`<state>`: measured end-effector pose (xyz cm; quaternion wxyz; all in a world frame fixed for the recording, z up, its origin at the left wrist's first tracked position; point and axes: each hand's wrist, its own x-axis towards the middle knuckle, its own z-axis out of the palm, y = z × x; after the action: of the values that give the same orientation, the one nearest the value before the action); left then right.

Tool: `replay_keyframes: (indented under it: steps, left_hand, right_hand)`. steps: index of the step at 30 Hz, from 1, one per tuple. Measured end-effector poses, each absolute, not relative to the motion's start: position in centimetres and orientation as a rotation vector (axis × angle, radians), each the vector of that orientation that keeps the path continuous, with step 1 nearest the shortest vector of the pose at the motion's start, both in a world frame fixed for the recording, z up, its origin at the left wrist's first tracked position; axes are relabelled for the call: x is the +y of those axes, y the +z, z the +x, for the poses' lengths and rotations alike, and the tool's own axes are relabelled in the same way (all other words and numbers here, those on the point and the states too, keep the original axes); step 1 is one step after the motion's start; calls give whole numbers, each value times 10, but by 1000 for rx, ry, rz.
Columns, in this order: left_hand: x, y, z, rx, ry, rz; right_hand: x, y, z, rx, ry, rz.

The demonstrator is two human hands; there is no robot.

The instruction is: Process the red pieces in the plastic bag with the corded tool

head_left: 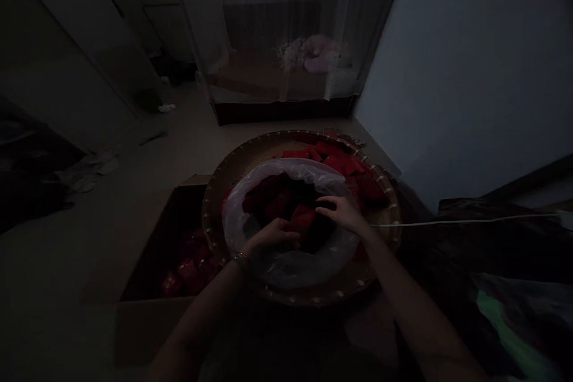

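Note:
In the dim head view, a clear plastic bag [295, 268] stands with its mouth wide and rolled back on a round woven bamboo tray [244, 164]. Dark red pieces fill part of the bag. Over its mouth, my left hand [278, 234] has its fingers curled against a flat red packet [303, 218]. My right hand [341, 212] is at the packet's right side, thumb and fingers apart; whether the fingertips touch it is hard to make out. More red packets [342, 161] lie piled on the tray's far right side.
A cardboard box [147, 304] with shiny red packages stands left of the tray. A white cord [447, 222] runs off to the right past dark bags. Behind are a netted bed [277, 89] and a pale wall [470, 71].

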<state>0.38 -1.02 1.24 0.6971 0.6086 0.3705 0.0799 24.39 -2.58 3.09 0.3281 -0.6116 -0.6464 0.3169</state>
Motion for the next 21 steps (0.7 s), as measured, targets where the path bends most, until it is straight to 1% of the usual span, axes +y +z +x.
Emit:
replay_keyframes:
  steps: [12, 17, 21]
  left_hand:
    - [-6, 4, 2, 822, 229, 1312]
    - [-1, 1, 4, 908, 399, 1267]
    - [2, -1, 4, 930, 568, 1229]
  right_hand:
    - [-22, 29, 251, -1660, 844, -1576]
    - [-27, 15, 272, -1584, 821, -1639]
    - [-35, 2, 277, -1792, 786, -1729]
